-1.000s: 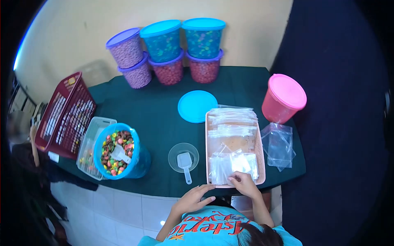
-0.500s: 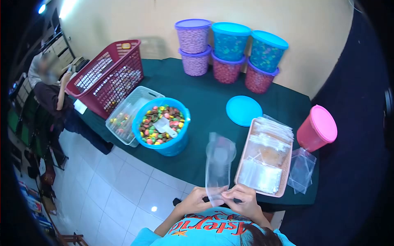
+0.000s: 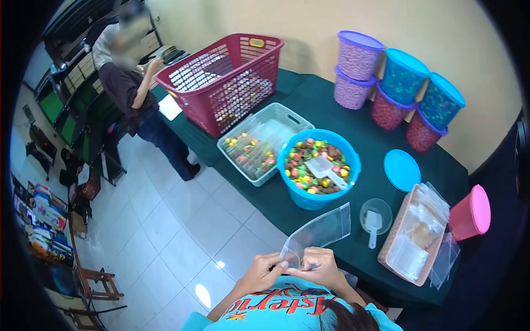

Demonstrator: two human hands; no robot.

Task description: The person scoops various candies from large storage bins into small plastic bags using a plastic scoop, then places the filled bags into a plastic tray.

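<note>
A clear plastic bag point(image 3: 323, 227) is pinched in both hands in front of my chest, its free part slanting up to the right. My left hand point(image 3: 261, 274) is closed on one side of its near end, and my right hand point(image 3: 320, 268) grips the other side with curled fingers. No contents show in the bag. Beyond it stands a blue bucket point(image 3: 310, 197) full of colourful round candies point(image 3: 303, 165), with a white scoop point(image 3: 326, 170) lying on them. A second scoop point(image 3: 374, 222) rests in a clear round dish point(image 3: 385, 206) to the right of the bag.
Right on the green table, a pinkish basket point(image 3: 387, 255) holds clear bags, beside a pink tub point(image 3: 468, 214) and blue lid point(image 3: 402, 170). Stacked tubs point(image 3: 353, 83) stand behind. Left are a pale tray point(image 3: 287, 113) with filled packets and a maroon basket point(image 3: 221, 105). A person point(image 3: 130, 88) stands beyond.
My view has swung left, so the table sits further right in it. The bag has tilted from upright to slanting right, uncovering the dish and second scoop.
</note>
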